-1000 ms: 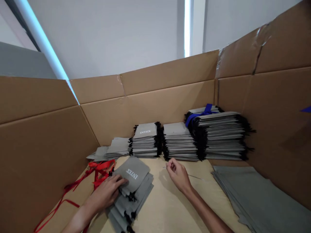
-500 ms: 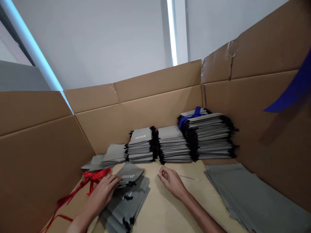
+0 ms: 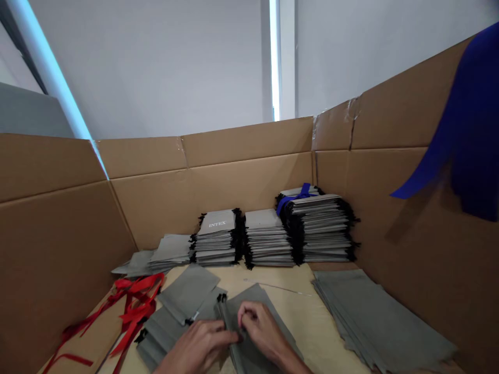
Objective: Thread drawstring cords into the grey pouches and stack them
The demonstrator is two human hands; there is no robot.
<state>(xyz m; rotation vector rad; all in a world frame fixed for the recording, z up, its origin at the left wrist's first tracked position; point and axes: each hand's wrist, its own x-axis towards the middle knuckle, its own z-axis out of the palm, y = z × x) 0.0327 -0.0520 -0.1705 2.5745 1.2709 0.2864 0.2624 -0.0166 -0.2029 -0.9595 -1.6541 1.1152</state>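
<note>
A grey fabric pouch [image 3: 262,301] lies before me with its folded edge and black cord ends toward the left. My left hand [image 3: 205,340] is closed on that edge, thumb and fingers pressed together. My right hand [image 3: 260,328] rests over the middle of the pouch, its fingertips pinched close to the left fingertips; what they pinch is hidden. Left of the hands, more grey pouches [image 3: 189,292] lie in an overlapping pile with black cord ends. A thin wire-like tool [image 3: 278,288] lies on the work surface just beyond the pouch.
Stacked grey pouches [image 3: 268,236] with black cords line the back, some tied with a blue ribbon [image 3: 298,197]. Red ribbons [image 3: 134,304] lie left, flat grey pieces [image 3: 374,317] right. Cardboard walls [image 3: 249,179] surround the surface. Blue ribbon strips [image 3: 468,124] hang at right.
My left hand has left the pouch pile and moved right. My right hand has come nearer and lower. A grey pouch now lies under both hands, and the pile's top pouch is turned differently.
</note>
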